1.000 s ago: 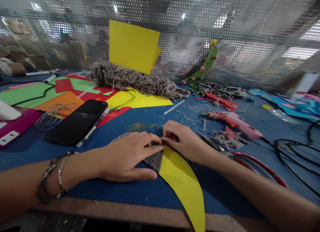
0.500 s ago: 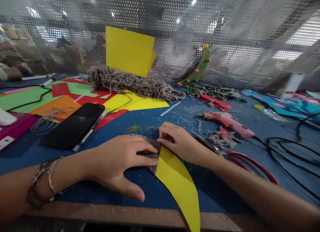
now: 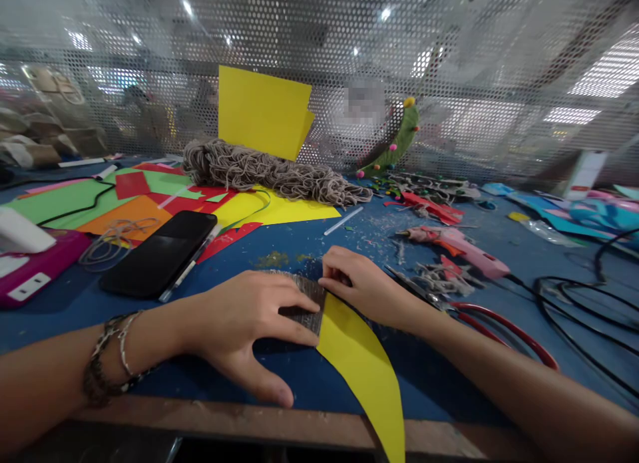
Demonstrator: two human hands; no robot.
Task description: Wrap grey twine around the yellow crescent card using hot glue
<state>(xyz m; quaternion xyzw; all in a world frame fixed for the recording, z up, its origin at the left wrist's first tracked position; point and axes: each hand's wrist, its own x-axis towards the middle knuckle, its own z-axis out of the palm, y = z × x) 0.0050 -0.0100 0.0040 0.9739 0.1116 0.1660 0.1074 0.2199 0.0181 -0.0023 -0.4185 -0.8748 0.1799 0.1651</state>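
A curved yellow paper strip [image 3: 362, 366] lies on the blue table [image 3: 439, 383] and runs past the front edge. Its upper end is covered with rows of grey twine [image 3: 308, 303]. My left hand [image 3: 244, 323] lies flat on the twine-covered part, fingers stretched out and thumb spread toward the table edge. My right hand [image 3: 359, 283] has its fingers curled and pressed down at the boundary between twine and bare yellow paper; what they pinch, if anything, is hidden.
A black phone [image 3: 160, 253] and pen lie to the left, coloured paper sheets [image 3: 124, 203] behind. A twine bundle [image 3: 269, 170] sits before an upright yellow sheet [image 3: 262, 114]. Right: pink glue gun [image 3: 459, 243], red-handled scissors [image 3: 479, 316], black cables [image 3: 584, 297]. Mesh screen behind.
My left thumb has swung out from under the palm toward the table edge, and the fingers have slid a little along the twine. The right hand has hardly moved.
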